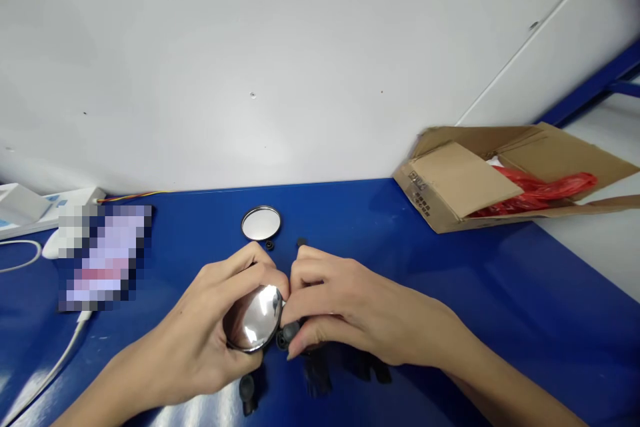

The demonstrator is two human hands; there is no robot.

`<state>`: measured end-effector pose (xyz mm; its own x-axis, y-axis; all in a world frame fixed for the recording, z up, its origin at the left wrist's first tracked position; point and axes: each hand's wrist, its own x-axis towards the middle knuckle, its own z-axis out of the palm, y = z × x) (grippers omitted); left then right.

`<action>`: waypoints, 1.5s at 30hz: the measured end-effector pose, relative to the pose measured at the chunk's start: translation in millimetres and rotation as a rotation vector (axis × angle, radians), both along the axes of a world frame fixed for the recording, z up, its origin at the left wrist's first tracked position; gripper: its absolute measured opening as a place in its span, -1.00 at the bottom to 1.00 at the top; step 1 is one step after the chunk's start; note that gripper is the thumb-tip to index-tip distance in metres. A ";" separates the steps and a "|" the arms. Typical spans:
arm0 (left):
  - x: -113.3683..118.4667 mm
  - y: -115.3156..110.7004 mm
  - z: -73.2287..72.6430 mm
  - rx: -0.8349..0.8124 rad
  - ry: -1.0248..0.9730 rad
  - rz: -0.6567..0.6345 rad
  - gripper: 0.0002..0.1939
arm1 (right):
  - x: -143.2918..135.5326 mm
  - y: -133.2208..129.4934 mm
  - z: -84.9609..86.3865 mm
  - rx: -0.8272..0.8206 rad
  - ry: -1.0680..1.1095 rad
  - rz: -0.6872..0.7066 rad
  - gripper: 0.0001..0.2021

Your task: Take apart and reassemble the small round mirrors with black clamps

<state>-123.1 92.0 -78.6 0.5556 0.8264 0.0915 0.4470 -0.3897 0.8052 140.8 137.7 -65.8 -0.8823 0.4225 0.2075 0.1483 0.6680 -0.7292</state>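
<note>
My left hand (pixel 215 320) is wrapped round a round convex mirror (pixel 254 320) with a dark rim, its shiny face tilted up. Close against its right edge, my right hand (pixel 335 307) pinches a small black ball-ended part (pixel 290 331). The fingertips of both hands meet at the mirror's upper right. A second round mirror (pixel 261 223) lies on the blue table (pixel 350 220) beyond my hands, with a small black piece (pixel 270 245) beside it. Another black part (pixel 247 393) lies below my left hand. Several dark parts (pixel 317 373) lie under my right hand, partly shadowed.
An open cardboard box (pixel 440 193) holding red plastic (pixel 545 187) stands at the back right. At the left are a phone (pixel 107 257) with a white cable (pixel 63 360) and a white power strip (pixel 75 200). A pale wall (pixel 300 67) borders the table's back.
</note>
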 end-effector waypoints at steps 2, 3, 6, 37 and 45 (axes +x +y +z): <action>-0.1 -0.9 -1.4 0.010 -0.069 0.054 -0.48 | 2.0 2.7 3.4 -0.084 0.051 -0.038 -0.90; 0.0 -0.7 -2.6 0.043 -0.092 0.106 -0.46 | 3.2 4.6 5.0 -0.123 0.083 -0.081 -0.91; 0.3 3.0 -6.5 0.182 -0.083 0.334 -0.43 | 8.6 13.4 6.8 -0.153 0.164 -0.362 -0.91; 3.2 9.5 -21.9 0.327 0.186 0.380 -0.39 | 9.2 32.4 -34.4 -0.067 -0.122 -0.852 -0.90; 3.8 10.3 -20.5 0.330 0.182 0.430 -0.39 | 6.8 30.3 -33.1 -0.171 -0.090 -0.813 -0.85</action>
<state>-119.4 102.3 -99.1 0.2070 0.9254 0.3176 0.7410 -0.3602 0.5667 147.6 168.0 -98.8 -0.2992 0.9538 0.0261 0.5991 0.2091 -0.7729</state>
